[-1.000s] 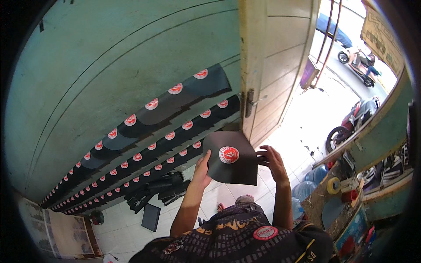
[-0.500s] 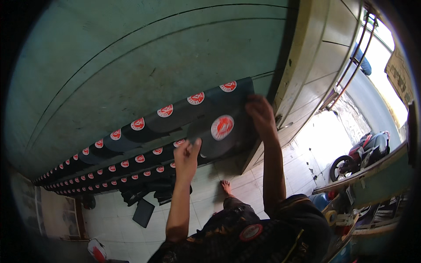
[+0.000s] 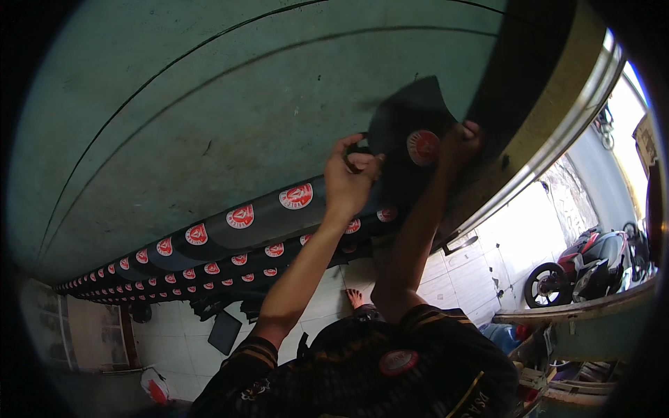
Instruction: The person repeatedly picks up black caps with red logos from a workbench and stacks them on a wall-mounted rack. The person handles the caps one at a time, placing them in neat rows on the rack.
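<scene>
I hold a dark sheet (image 3: 408, 104) with a round red-and-white emblem up against the green wall (image 3: 209, 83), above the end of the upper row of similar overlapping sheets (image 3: 240, 217). My left hand (image 3: 348, 171) is closed at the sheet's left edge, fingers curled and pinching there. My right hand (image 3: 460, 143), in shadow, is closed on the sheet's right edge near the door. Further rows of these sheets (image 3: 274, 251) run along the wall below the upper one, partly hidden by my left forearm.
The door (image 3: 547, 118) stands close at my right, with a bright doorway and parked motorbike (image 3: 571, 275) beyond. On the tiled floor (image 3: 174, 348) lie dark sheets (image 3: 224, 331) and a red-and-white item (image 3: 155, 383). A blue water bottle (image 3: 502, 338) is at lower right.
Both my hands have raised the sheet from chest height up to the wall, above the upper row's end. The view has shifted, bringing the wall closer and the door further right.
</scene>
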### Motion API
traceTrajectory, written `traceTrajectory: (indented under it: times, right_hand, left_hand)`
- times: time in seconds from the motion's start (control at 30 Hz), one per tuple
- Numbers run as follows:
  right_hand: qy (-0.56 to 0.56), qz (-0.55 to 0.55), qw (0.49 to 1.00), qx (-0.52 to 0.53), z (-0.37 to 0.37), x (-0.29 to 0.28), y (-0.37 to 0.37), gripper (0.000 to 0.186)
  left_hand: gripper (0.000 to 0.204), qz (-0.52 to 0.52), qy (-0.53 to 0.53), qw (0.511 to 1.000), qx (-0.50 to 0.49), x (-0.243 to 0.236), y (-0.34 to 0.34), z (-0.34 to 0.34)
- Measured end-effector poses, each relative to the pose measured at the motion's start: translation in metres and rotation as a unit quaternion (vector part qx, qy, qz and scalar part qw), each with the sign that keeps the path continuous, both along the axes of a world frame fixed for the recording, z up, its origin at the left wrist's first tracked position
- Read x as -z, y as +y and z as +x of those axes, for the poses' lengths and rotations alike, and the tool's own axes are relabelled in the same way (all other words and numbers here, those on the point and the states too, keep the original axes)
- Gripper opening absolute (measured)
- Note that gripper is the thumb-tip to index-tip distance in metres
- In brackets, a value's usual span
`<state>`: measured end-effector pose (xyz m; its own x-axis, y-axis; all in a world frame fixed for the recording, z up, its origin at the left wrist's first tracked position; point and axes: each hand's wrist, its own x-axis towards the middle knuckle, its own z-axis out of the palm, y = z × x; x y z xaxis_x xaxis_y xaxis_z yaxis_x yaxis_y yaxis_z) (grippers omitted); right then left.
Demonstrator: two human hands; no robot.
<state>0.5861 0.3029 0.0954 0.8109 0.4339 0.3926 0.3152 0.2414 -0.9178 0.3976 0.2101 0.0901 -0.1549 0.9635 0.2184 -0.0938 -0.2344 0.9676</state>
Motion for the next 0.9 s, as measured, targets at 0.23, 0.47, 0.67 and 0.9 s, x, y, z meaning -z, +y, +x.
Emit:
traceTrajectory:
  times: [0.23, 0.47, 0.67, 0.9]
  right_hand:
    - [-0.060, -0.098, 0.989, 0.092, 0.015, -0.003, -0.016, 0.022]
    - [-0.103, 0.059, 0.988, 0.094, 0.018, 0.009, -0.016, 0.024]
    - [-0.090, -0.004, 0.990, 0.107, 0.001, -0.012, -0.027, 0.021]
    - [-0.054, -0.037, 0.998, 0.000, 0.011, 0.006, -0.007, 0.022]
  left_hand:
    - [0.035, 0.026, 0.179, 0.983, 0.036, 0.006, 0.027, 0.008]
    - [0.025, 0.017, 0.215, 0.975, 0.043, -0.008, 0.008, -0.001]
    - [0.025, 0.047, 0.241, 0.968, 0.051, -0.006, 0.022, -0.003]
    - [0.031, 0.060, 0.385, 0.920, 0.045, -0.011, 0.043, -0.003]
